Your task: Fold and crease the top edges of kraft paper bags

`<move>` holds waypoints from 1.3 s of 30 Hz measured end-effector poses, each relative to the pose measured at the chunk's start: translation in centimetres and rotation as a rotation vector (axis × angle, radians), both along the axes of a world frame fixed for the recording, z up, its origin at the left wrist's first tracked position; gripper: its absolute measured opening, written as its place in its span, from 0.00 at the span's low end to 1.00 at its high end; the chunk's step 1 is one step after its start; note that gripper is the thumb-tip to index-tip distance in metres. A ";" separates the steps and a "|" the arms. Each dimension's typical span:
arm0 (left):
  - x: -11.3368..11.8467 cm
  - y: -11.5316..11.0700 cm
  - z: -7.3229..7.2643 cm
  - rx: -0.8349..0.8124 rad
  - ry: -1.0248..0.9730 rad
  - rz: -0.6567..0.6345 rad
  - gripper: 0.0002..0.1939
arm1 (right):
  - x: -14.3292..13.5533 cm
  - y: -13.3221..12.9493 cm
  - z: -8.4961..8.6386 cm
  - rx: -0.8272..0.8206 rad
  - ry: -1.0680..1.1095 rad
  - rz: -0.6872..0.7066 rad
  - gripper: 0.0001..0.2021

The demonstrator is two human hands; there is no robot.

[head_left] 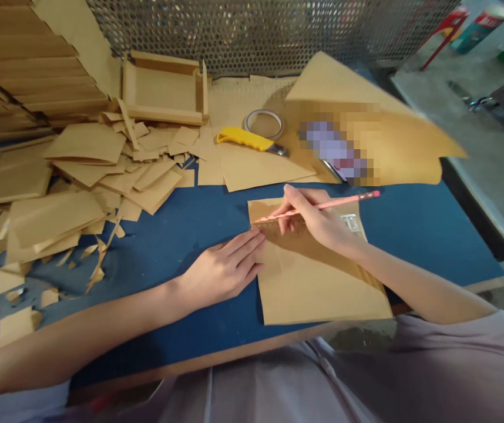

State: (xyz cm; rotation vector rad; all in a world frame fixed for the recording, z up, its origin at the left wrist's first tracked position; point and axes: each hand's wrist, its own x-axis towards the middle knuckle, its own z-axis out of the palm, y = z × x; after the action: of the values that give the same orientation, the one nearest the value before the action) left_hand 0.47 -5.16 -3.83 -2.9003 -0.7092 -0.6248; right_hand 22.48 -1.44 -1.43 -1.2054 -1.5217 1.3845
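Pink wooden pencil point(329, 204) pinched in my right fingers point(307, 217), its tip near my left fingertips point(256, 231), left fingers held together over the edge of a clear ruler point(274, 225), flat brown paper sheet point(322, 282) beneath.

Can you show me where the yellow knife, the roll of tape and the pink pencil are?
Yellow knife point(244, 138): head view, on its yellow handle.
Roll of tape point(248, 122): head view, on the left side of its ring.
Pink pencil point(333, 202): head view, on its shaft.
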 end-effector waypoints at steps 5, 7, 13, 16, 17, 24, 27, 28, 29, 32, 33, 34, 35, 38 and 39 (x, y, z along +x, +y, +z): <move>0.0 0.0 0.1 -0.012 0.003 -0.001 0.16 | 0.0 0.1 -0.1 0.017 -0.009 -0.001 0.25; 0.0 0.0 0.1 -0.023 -0.002 -0.006 0.17 | 0.0 0.1 -0.1 0.020 -0.014 0.001 0.25; 0.1 0.0 0.2 -0.013 0.003 -0.005 0.17 | 0.0 0.3 0.0 0.017 -0.015 0.010 0.25; 0.1 0.0 0.3 0.007 0.004 -0.002 0.16 | 0.0 0.3 0.1 0.009 -0.018 0.005 0.25; 0.1 0.0 0.3 0.009 0.004 -0.002 0.16 | 0.0 0.2 0.1 0.009 -0.018 0.006 0.25; 0.1 -0.1 0.3 -0.001 0.004 -0.003 0.17 | -0.1 0.2 -0.1 0.022 -0.002 0.012 0.25; 0.1 0.0 0.4 0.004 0.007 -0.001 0.17 | 0.0 0.3 0.0 0.015 0.004 -0.006 0.25; 0.1 0.0 0.4 0.006 0.008 -0.002 0.17 | 0.1 0.3 0.0 0.014 0.008 -0.022 0.25; 0.1 0.0 0.5 0.007 0.009 -0.003 0.17 | 0.2 0.4 0.0 0.011 0.011 -0.037 0.25; 0.1 0.0 0.5 0.005 0.007 -0.008 0.17 | 0.4 0.4 0.0 0.003 0.014 -0.048 0.25; 0.1 0.0 0.5 0.001 0.006 -0.010 0.17 | 0.5 0.5 0.0 0.002 0.014 -0.044 0.25; 0.1 0.0 0.4 -0.004 0.006 -0.011 0.17 | 0.5 0.5 0.0 0.002 0.014 -0.041 0.25; 0.0 0.0 0.4 -0.011 0.008 -0.011 0.18 | 0.5 0.4 0.0 0.004 0.016 -0.041 0.25; 0.0 0.0 0.3 -0.024 0.014 -0.016 0.18 | 0.4 0.4 0.1 0.005 0.017 -0.046 0.25; 0.0 0.0 0.3 -0.025 0.015 -0.018 0.18 | 0.4 0.4 0.1 0.002 0.014 -0.046 0.25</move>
State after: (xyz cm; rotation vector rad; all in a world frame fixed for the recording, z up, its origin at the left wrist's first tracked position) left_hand 0.43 -5.16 -3.50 -2.9345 -0.6946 -0.6003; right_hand 22.90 -1.08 -1.32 -1.2199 -1.4765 1.3578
